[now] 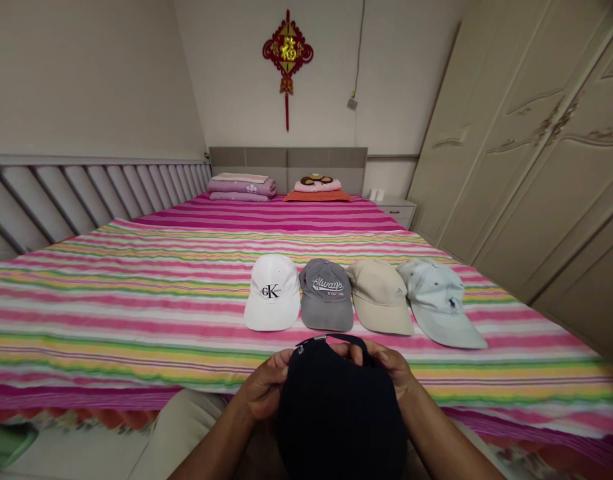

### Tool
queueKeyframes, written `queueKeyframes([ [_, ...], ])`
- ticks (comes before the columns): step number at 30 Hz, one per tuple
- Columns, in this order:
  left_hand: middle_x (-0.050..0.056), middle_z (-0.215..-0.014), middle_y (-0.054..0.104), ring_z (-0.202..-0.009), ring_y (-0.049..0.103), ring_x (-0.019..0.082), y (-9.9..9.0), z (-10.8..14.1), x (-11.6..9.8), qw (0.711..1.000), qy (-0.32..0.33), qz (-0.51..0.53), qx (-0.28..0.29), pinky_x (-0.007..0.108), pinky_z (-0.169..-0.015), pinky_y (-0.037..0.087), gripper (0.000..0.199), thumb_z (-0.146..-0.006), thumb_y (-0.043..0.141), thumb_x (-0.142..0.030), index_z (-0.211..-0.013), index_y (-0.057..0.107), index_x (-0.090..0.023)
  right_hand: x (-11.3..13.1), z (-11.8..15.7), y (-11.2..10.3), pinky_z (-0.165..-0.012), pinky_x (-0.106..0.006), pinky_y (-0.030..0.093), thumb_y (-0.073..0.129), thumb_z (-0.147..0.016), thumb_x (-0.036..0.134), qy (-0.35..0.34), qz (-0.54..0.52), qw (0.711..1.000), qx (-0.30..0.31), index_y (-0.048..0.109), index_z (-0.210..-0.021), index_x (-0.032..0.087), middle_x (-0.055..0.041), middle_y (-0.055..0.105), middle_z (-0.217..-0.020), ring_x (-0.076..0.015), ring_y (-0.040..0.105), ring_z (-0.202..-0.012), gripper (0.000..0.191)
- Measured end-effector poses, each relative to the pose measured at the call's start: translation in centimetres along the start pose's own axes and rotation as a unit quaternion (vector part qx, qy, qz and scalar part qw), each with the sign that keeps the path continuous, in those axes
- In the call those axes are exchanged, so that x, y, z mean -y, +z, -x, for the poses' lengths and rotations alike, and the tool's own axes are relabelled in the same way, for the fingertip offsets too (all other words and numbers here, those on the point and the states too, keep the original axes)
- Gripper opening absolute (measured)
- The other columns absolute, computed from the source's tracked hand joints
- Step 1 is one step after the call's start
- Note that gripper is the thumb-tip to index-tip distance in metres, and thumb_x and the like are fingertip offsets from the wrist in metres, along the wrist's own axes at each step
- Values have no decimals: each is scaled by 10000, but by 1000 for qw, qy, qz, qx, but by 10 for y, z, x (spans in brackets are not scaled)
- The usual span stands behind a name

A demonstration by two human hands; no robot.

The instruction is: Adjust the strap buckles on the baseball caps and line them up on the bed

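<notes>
Dark baseball cap [340,415], rear strap uppermost, clamped between left hand [263,385] and right hand [388,367] at the near edge of the striped bed [111,313]; row of four caps [326,297] lies just beyond.

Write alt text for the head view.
The left hand and right hand hold a dark baseball cap over a striped bedspread. Beyond lie a white cap, grey cap, beige cap and pale blue cap.

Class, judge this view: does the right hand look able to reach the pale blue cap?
Probably yes: the right hand holds the dark cap, but only striped bedspread lies between it and the pale blue cap.
</notes>
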State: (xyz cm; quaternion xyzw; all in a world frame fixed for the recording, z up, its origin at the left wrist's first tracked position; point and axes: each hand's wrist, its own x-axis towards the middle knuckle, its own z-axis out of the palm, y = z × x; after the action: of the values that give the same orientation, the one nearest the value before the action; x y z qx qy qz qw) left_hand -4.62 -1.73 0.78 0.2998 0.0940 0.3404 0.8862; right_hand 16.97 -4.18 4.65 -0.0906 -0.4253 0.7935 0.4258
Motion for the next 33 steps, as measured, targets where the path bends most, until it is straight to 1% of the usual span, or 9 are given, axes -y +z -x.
queueKeyframes([
  [5, 43, -688, 674, -614, 615, 103, -5, 0, 4, 1000, 6, 9, 1, 192, -624, 475, 218, -601, 684, -88, -816, 650, -84, 0, 1, 0, -676, -290, 458, 646, -619, 383, -6, -5, 1000, -16, 677, -739, 139, -121, 637, -981, -227, 582, -883, 273],
  [8, 45, -689, 675, -615, 615, 104, -6, 0, 7, 1000, 10, 18, -1, 196, -623, 476, 226, -593, 687, -83, -815, 647, -82, -1, 2, 0, -738, -319, 448, 657, -609, 398, 0, -3, 1000, -22, 668, -714, 133, -123, 632, -989, -235, 577, -898, 285],
  [11, 43, -672, 672, -597, 612, 103, -6, 1, 8, 1000, 8, 23, -3, 195, -607, 475, 221, -588, 686, -83, -806, 647, -82, -1, 2, 0, -788, -345, 433, 662, -604, 399, 10, -2, 999, -44, 661, -690, 138, -120, 645, -949, -237, 581, -888, 275],
  [14, 49, -685, 679, -604, 617, 108, -6, 1, 9, 1000, 12, 26, -8, 198, -609, 479, 234, -586, 690, -91, -816, 649, -87, -3, 2, -3, -727, -318, 451, 666, -593, 393, 21, -8, 998, -53, 660, -687, 141, -110, 660, -895, -224, 594, -833, 269],
  [19, 39, -697, 688, -618, 626, 105, -7, 2, 8, 999, 16, 35, -13, 191, -627, 485, 252, -592, 688, -83, -842, 653, -98, -5, 1, -8, -707, -280, 451, 672, -604, 394, 18, -17, 998, -65, 662, -712, 123, -88, 659, -824, -187, 595, -765, 292],
  [24, 27, -701, 689, -629, 632, 105, -10, 3, 11, 999, 24, 38, -24, 187, -644, 489, 245, -607, 681, -85, -849, 653, -111, -7, 2, -15, -588, -207, 453, 669, -640, 386, 25, -27, 996, -79, 660, -743, 75, -61, 643, -651, -134, 595, -613, 327],
  [28, 18, -684, 688, -620, 635, 102, -13, 4, 12, 998, 27, 48, -21, 174, -626, 496, 228, -609, 683, -89, -833, 656, -119, -10, 4, -21, -476, -164, 427, 672, -652, 388, 38, -39, 995, -82, 657, -757, 57, -50, 645, -596, -96, 573, -497, 348],
  [30, 14, -687, 691, -622, 637, 101, -14, 6, 12, 998, 33, 53, -24, 171, -629, 500, 214, -613, 681, -86, -822, 659, -126, -12, 5, -24, -463, -162, 430, 682, -649, 378, 41, -47, 995, -82, 659, -755, 73, -33, 650, -587, -89, 571, -475, 323],
  [33, 7, -696, 694, -644, 643, 101, -16, 7, 11, 997, 41, 64, -27, 163, -638, 501, 175, -622, 676, -81, -786, 664, -140, -14, 7, -27, -518, -170, 466, 717, -620, 336, 41, -59, 994, -84, 663, -776, 110, -22, 684, -644, -102, 615, -536, 279],
])
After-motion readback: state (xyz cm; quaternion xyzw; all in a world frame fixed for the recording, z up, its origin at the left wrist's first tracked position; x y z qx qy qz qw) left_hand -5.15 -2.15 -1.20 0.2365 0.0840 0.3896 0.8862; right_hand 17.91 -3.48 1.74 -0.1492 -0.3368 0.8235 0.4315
